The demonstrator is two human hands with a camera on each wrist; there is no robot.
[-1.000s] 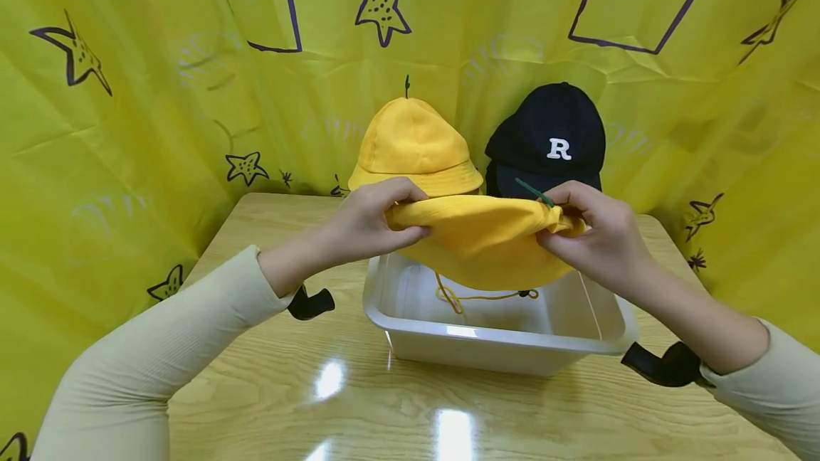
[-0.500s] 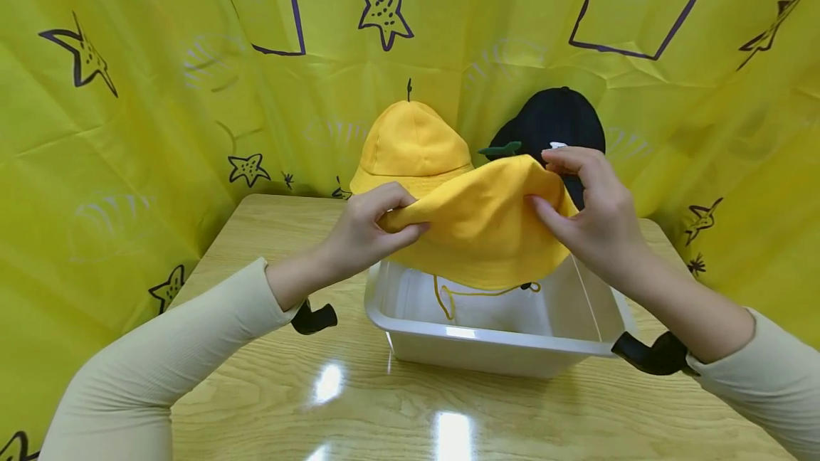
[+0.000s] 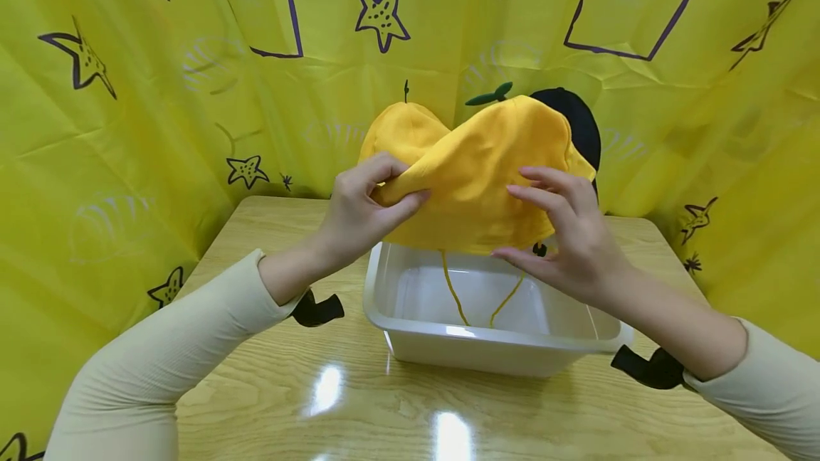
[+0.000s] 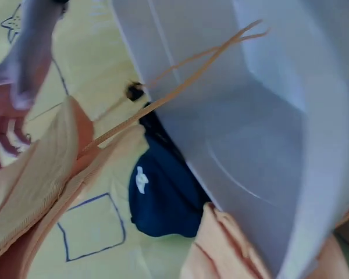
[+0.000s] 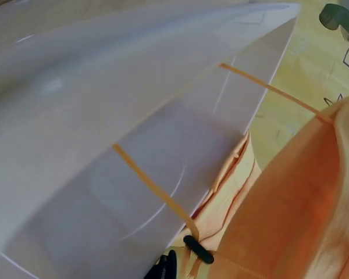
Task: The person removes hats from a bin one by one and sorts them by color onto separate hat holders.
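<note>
My left hand pinches the left brim edge of a yellow bucket hat between thumb and fingers. The hat is held up above a white plastic bin, its crown upward with a green sprout on top. A yellow chin cord hangs from it into the bin, and its dark cord stopper shows in the right wrist view. At the hat's right side, my right hand has its fingers spread and grips nothing; the left wrist view shows those fingers beside the fabric.
Behind the held hat, another yellow bucket hat stands at the back of the wooden table. A black cap is beside it, mostly covered in the head view. A yellow curtain with drawn stars surrounds the table's back and sides.
The right hand has let go of the hat's crown and moved down to its side. The hat has risen and unfolded, crown up; its cord now hangs down. The left hand keeps its pinch, slightly higher.
</note>
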